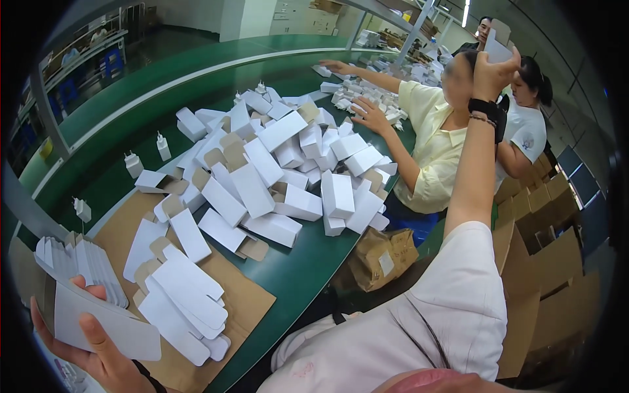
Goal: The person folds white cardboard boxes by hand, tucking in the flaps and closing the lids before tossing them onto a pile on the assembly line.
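Observation:
At the lower left, my left hand (108, 360) is closed round a white carton (108, 324) that looks folded flat, thumb on its near face. My right arm reaches up at the right, and my right hand (493, 75) grips a small white box (496, 46) with its end flap raised. Beside my left hand is a row of flat white cartons (88, 265). More flattened cartons (187, 295) lie on a sheet of brown cardboard (246, 298). A large heap of formed white boxes (262, 177), some with flaps open, covers the middle of the green table (291, 262).
Several small white plug adapters (163, 147) stand left of the heap. A co-worker in a yellow shirt (426, 144) reaches over white pieces (373, 95) at the far end; other people stand behind. A brown paper bag (382, 259) and cardboard boxes (544, 262) are off the table's right side.

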Available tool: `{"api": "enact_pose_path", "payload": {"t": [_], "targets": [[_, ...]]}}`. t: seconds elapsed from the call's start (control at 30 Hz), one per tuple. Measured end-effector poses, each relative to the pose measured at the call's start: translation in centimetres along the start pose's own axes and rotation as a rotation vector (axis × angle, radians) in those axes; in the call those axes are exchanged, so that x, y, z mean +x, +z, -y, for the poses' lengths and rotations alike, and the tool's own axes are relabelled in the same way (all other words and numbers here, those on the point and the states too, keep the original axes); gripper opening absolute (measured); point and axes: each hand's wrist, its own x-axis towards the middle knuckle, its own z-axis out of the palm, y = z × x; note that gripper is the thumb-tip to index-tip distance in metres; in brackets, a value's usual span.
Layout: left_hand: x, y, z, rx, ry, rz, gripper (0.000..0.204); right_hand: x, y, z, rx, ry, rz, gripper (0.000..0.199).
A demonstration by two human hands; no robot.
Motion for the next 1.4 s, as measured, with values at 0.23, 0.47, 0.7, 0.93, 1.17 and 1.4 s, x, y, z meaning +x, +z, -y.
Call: {"api": "enact_pose_path", "payload": {"t": [0.23, 0.47, 0.7, 0.93, 1.17, 1.4], "targets": [[-0.1, -0.8, -0.4, -0.069, 0.094, 0.012, 0.05, 0.5, 0.1, 2.1, -0.043, 0.051, 0.03, 0.062], [-0.4, -1.4, -1.2, -0.067, 0.113, -0.011, 0.05, 1.3, 0.9, 2.6, 0.027, -0.013, -0.045, 0.059], [-0.8, -1.9, -1.9, -0.065, 0.112, -0.039, 0.051, 1.0, 1.6, 4.1, 0.042, -0.023, 0.003, 0.062], [-0.6, -1.4, -1.9, -0.083, 0.108, -0.031, 0.052, -0.1, 1.1, 4.6, 0.039, 0.033, 0.049, 0.063], [-0.7, -1.6, -2.2, -0.072, 0.108, -0.062, 0.05, -0.3, 1.1, 6.2, 0.134, 0.028, 0.053, 0.061], [-0.6, -1.4, -1.7, -0.106, 0.106, -0.027, 0.052, -0.5, 0.3, 9.5, 0.384, 0.183, 0.154, 0.063]]}}
